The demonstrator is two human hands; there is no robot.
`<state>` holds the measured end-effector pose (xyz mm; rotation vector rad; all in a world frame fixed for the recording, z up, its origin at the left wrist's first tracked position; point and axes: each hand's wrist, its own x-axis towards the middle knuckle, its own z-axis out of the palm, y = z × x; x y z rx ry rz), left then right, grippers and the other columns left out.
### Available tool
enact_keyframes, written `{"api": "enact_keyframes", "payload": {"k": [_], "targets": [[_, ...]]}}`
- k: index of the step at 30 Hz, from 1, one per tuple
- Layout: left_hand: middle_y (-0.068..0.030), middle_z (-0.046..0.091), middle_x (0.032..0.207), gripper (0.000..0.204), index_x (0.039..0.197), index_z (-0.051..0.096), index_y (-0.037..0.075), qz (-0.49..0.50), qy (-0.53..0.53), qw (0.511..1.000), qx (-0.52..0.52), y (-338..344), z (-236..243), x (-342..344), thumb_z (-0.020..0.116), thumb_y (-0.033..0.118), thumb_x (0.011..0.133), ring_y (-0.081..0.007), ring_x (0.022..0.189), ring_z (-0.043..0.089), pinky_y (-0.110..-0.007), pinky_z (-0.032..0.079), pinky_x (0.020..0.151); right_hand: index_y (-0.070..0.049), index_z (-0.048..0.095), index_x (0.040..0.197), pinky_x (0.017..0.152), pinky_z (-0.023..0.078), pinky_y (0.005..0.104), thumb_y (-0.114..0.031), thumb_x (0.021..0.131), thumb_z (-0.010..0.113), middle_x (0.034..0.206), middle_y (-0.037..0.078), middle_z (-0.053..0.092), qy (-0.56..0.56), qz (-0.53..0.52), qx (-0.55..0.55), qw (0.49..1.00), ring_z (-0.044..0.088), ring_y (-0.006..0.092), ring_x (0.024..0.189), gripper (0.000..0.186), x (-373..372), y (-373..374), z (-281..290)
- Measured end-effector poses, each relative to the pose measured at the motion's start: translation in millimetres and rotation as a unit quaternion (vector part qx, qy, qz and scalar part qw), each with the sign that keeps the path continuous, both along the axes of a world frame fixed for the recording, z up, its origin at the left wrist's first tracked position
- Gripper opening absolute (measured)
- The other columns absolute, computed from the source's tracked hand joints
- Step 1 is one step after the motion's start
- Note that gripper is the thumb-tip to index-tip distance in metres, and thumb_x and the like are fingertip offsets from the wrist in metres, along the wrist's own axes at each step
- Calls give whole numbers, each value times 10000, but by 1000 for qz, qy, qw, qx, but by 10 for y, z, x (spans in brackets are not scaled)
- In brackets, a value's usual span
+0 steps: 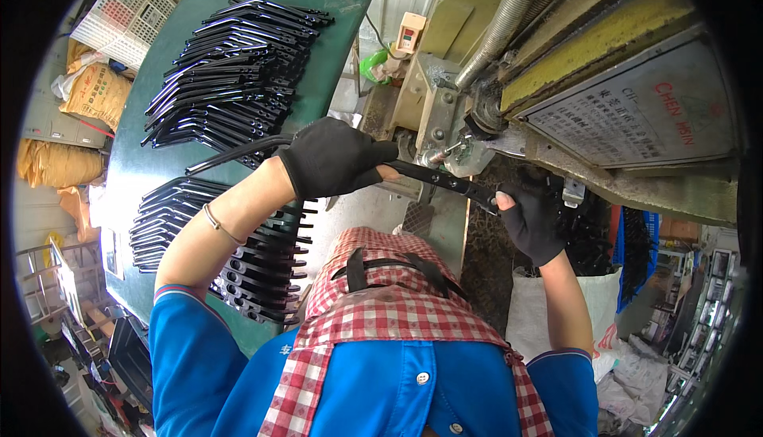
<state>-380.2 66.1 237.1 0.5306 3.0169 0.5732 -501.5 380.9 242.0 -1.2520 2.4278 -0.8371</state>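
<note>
My left hand (338,159), in a black fingerless glove, is closed round a long black bent metal part (238,151); its thinner tube reaches leftward over the green table. The part's flat, holed end (437,177) runs to my right hand (532,218), also gloved, which grips it with the thumb on top. The flat end is just below the metal tooling (441,153) of a yellow-green machine (548,87); whether they touch I cannot tell.
Rows of black bent parts (226,71) lie on a green table (334,0) at left. A switch box (409,32) stands behind the machine. A white sack (564,302) and a blue crate (644,254) with black parts are at right. Yellow sacks (95,95) sit beyond the table.
</note>
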Motion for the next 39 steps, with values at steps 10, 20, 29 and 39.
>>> {"api": "enact_keyframes", "payload": {"k": [10, 20, 29, 39], "targets": [[-78, 538, 563, 296, 842, 558, 126, -9, 89, 994, -63, 138, 36, -63, 556, 414, 908, -302, 508, 583, -426, 435, 460, -1, 661, 863, 616, 459, 409, -302, 957, 567, 745, 192, 646, -43, -2, 43, 998, 619, 353, 675, 329, -43, -147, 27], [-97, 561, 591, 255, 861, 551, 122, 52, 102, 993, -18, 126, -156, -177, 579, 373, 904, -326, 541, 587, -443, 437, 491, -52, 671, 939, 746, 464, 449, -315, 945, 574, 879, 158, 667, 155, 7, -47, 987, 615, 367, 829, 280, -204, -379, -7], [-81, 583, 631, 258, 909, 552, 145, 25, 86, 993, -78, -57, -191, -463, 556, 403, 914, -320, 553, 599, -445, 444, 491, -73, 664, 1080, 888, 452, 458, -345, 943, 569, 1072, 148, 656, 189, 6, -10, 982, 596, 370, 1017, 319, -366, -345, -125], [-127, 637, 680, 319, 979, 615, 169, 11, -6, 996, -86, -53, -172, -574, 495, 462, 940, -345, 658, 657, -484, 495, 593, -54, 628, 1127, 832, 486, 404, -370, 972, 525, 1000, 146, 678, 268, -31, 69, 960, 646, 326, 942, 367, -481, -353, -502]]}}
